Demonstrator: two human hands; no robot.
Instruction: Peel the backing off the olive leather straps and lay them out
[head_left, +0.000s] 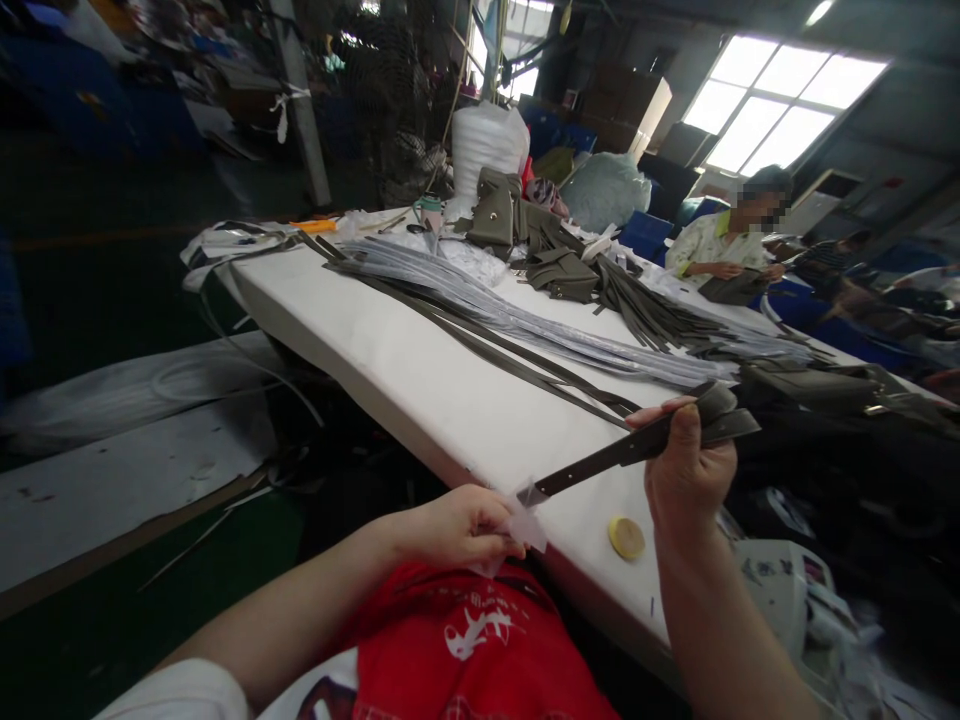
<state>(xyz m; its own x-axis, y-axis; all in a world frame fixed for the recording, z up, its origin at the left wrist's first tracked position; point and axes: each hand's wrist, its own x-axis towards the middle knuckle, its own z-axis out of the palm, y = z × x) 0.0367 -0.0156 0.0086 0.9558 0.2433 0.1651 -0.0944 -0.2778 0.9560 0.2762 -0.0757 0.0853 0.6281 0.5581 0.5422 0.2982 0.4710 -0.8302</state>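
Observation:
My right hand (691, 470) is closed around a folded dark olive strap (589, 465), with its looped ends standing out past the thumb. A row of small holes or studs runs along the strap's lower end. That end slants down to my left hand (461, 525), whose fingers are pinched on a piece of thin clear plastic film (531, 528) at the table's near edge. How far the strap goes into the film is hidden. Behind my hands, long olive straps (480, 345) lie beside a bundle of straps in clear plastic (517, 310).
The white table (360, 340) carries a yellow roll of tape (626, 537), olive bags (495, 215) and loose straps (645, 305). A co-worker (724, 240) handles an olive piece across the table. A white bin (780, 580) stands at lower right.

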